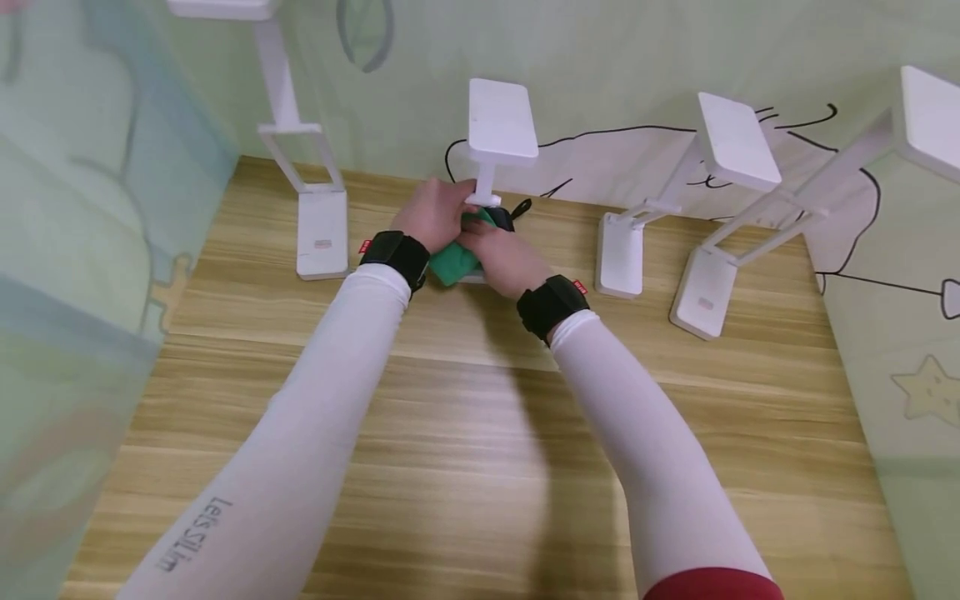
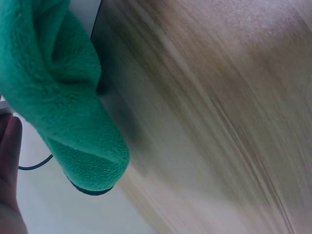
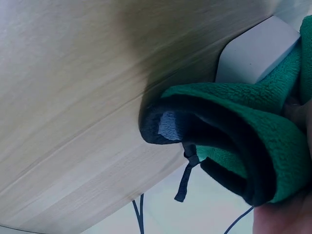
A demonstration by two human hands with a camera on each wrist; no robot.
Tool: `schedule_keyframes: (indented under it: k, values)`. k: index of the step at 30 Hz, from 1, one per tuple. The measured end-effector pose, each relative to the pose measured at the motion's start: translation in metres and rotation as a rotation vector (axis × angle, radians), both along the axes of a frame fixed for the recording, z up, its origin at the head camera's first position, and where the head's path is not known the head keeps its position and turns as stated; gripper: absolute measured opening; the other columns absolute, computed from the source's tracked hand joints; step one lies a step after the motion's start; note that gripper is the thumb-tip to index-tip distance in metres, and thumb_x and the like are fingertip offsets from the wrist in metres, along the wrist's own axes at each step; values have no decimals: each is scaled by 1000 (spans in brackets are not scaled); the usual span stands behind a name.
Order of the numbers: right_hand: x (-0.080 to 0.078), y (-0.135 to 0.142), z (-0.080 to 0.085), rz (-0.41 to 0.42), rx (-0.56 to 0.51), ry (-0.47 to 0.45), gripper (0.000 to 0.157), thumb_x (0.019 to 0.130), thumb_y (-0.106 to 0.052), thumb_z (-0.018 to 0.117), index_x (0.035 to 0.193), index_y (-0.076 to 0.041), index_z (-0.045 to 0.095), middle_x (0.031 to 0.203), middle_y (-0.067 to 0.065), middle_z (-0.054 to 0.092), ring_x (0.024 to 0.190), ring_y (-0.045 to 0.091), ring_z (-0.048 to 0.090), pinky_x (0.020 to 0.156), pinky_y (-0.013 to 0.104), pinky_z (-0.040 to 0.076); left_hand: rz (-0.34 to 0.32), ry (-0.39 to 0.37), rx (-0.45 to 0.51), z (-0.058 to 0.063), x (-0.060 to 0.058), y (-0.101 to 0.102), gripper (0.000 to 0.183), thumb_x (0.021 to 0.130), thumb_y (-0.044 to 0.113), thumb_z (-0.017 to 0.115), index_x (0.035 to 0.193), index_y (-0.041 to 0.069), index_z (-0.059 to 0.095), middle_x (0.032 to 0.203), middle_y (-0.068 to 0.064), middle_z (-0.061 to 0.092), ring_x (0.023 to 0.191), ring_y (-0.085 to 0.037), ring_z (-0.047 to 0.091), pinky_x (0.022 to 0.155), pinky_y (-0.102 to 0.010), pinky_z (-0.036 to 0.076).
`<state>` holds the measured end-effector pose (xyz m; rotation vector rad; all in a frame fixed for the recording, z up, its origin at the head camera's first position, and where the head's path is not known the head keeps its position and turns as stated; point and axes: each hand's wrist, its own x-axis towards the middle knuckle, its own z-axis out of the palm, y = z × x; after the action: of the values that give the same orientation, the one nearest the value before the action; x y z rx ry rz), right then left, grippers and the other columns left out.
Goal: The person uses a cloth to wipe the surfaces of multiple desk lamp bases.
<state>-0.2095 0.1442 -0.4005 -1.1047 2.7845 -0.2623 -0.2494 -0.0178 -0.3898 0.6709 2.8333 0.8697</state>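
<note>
A small white desk lamp (image 1: 502, 121) stands by the back wall, its flat head over both hands. My left hand (image 1: 435, 215) is at its thin stem, fingertips curled against it. A green plush cloth (image 1: 453, 263) with black edging lies bunched over the base and lower stem. My right hand (image 1: 510, 260) grips this cloth from the right. In the right wrist view, the cloth's black-trimmed edge folds open, a black loop (image 3: 184, 183) hangs from it, and a corner of the white lamp base (image 3: 258, 53) shows. In the left wrist view, a finger (image 2: 9, 161) is beside the cloth.
More white desk lamps stand on the wood-grain table (image 1: 465, 467): one lamp base (image 1: 322, 237) to the left, another lamp base (image 1: 621, 258) and a third lamp base (image 1: 703, 292) to the right. A patterned wall (image 1: 615, 50) borders the back and sides. Thin dark cords (image 3: 140, 214) show beyond the table.
</note>
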Motion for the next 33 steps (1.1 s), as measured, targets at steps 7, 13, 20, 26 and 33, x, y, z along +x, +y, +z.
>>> schedule_keyframes:
  k: [7,13,20,26,33]
  values:
    - [1,10,0,-22,-4,-29,53,94,11,49,144,-8,49,149,13,44,136,26,37,111,42,35,-25,42,-7,-1,-1,0,15,103,16,53,115,17,61,98,-5,70,81,-17,62,76,-32,51]
    - [7,17,5,-72,54,-54,53,96,6,53,147,-7,45,153,14,38,139,27,32,110,45,37,-40,51,-2,0,-1,-1,20,102,8,51,117,14,61,100,-6,71,81,-17,63,73,-32,49]
    - [28,17,11,-184,133,-66,51,99,3,46,149,-9,43,155,14,35,139,28,33,104,45,43,-39,56,-9,-2,-3,-2,22,101,5,51,118,14,62,103,-5,71,86,-17,62,74,-33,48]
    - [49,15,14,-198,155,-58,51,98,4,47,147,-7,44,152,17,39,137,29,36,105,43,42,-22,46,-26,-3,-3,-5,21,102,6,50,119,13,61,102,-8,69,77,-21,57,65,-31,45]
    - [68,7,15,-135,217,-28,49,99,2,51,147,-8,45,151,17,41,134,34,39,103,44,45,-17,31,-13,-4,-3,-7,28,101,2,48,123,13,60,113,-8,70,92,-19,62,72,-32,49]
